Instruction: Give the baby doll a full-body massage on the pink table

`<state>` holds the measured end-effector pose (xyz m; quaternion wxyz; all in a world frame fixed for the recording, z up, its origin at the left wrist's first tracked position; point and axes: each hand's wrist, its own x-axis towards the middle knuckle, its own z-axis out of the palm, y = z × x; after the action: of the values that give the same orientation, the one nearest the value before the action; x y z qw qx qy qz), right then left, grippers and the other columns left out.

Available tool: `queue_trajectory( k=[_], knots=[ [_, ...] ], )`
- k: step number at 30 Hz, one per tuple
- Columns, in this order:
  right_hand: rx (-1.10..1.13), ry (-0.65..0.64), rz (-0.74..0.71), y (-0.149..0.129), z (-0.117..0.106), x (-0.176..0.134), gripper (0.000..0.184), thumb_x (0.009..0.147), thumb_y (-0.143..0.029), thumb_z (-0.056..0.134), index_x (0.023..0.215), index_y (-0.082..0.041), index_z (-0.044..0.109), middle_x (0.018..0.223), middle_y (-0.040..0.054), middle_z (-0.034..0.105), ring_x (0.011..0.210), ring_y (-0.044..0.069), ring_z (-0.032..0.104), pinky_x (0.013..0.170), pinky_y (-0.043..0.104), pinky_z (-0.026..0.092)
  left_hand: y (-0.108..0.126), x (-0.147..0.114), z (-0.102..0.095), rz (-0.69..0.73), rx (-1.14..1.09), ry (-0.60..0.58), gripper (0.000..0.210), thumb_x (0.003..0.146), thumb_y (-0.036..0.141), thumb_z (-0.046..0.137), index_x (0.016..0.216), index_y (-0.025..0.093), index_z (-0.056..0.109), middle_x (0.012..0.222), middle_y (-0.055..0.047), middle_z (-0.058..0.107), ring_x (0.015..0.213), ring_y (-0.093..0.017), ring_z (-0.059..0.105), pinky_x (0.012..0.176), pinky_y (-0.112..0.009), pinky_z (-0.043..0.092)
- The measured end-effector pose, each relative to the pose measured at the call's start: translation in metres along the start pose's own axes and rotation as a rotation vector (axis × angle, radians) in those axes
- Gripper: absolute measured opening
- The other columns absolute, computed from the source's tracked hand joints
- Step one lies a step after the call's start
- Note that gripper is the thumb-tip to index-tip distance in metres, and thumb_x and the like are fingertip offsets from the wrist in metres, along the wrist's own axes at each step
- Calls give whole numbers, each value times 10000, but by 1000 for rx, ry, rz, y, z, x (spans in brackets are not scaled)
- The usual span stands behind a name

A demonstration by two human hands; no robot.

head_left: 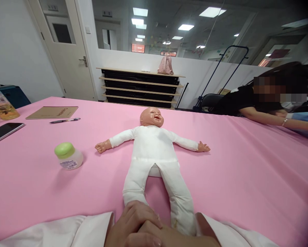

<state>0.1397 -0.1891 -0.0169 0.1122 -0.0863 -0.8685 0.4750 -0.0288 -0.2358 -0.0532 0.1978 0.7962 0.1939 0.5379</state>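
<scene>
My left hand (137,218) lies across my right hand (166,236) at the bottom centre, its fingers and thumb wrapped over it. The right hand's fingers are hidden under the left. Just beyond them a baby doll (155,145) lies on its back on the pink-covered table (228,178), arms spread and head away from me. Its body and limbs are white cloth; head and hands are skin-toned plastic. My hands cover the end of one of its legs; whether they touch it I cannot tell.
Left of the doll stands a small jar (70,157) with a green lid. Farther left are a pen (65,120), a brown notebook (52,112), a phone (4,133) and a bottle (1,103). Another person (249,99) leans over the far right; a pink backpack (165,64) rests on the back shelf.
</scene>
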Motion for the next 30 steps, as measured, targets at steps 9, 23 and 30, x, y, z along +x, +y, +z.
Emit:
queue_trajectory(
  k=[9,23,30],
  knots=[
    [-3,83,0,-6,1,-2,185,836,-181,372,729,-163,522,836,-20,470,719,31,545,659,129,484,-10,-21,21,-56,68,112,270,856,319,460,1120,329,403,941,-13,567,842,-161,555,743,-300,468],
    [201,-12,7,-8,1,8,60,833,-262,448,855,-209,467,806,-20,431,786,90,511,697,198,489,-11,-23,22,-72,114,96,222,868,300,445,1089,292,426,915,-22,578,866,-156,551,739,-296,479],
    [235,-37,-49,-8,-1,7,84,843,-247,407,898,-215,462,780,-21,421,785,91,499,701,202,478,-7,-19,17,-97,64,71,200,872,288,439,1071,276,456,913,-26,570,852,-154,545,750,-290,469]
  ],
)
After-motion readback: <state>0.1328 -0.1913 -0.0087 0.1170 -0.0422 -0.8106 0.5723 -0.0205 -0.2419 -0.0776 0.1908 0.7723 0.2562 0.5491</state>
